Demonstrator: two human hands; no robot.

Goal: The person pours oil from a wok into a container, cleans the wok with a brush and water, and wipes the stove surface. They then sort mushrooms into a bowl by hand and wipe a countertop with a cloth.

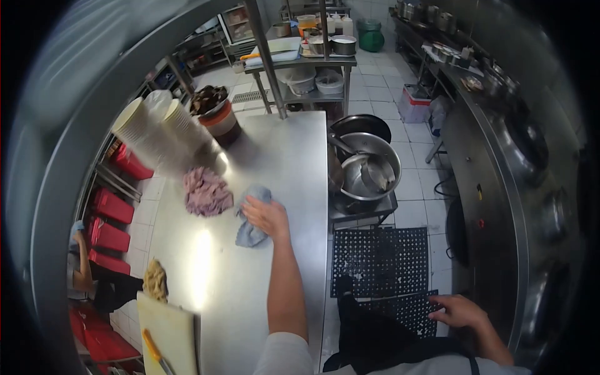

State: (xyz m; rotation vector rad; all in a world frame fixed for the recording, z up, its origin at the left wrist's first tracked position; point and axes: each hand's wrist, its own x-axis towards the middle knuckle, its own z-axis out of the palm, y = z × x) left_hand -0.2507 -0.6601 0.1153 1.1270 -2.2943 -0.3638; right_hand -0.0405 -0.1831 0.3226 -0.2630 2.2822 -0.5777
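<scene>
My left hand (265, 215) presses down on a grey-blue cloth (253, 236) on the steel table (250, 281), its fingers over the bunched fabric. Just left of it lies a crumpled pinkish cloth (207, 192). My right hand (459, 311) hangs over the floor mat side, away from the table, fingers loosely curled and apart with nothing in them. At the table's near left, a yellowish crumpled cloth (155, 281) touches the far end of a cutting board (165, 331). On that board rests a knife (152, 345) with a yellow handle.
Stacked containers in plastic (165, 134) and a tub of dark pieces (215, 115) occupy the table's far left. Metal pans (369, 165) sit on a low stand right of the table. Rubber mats (381, 259) cover the floor. Another person's arm (82, 259) shows at far left.
</scene>
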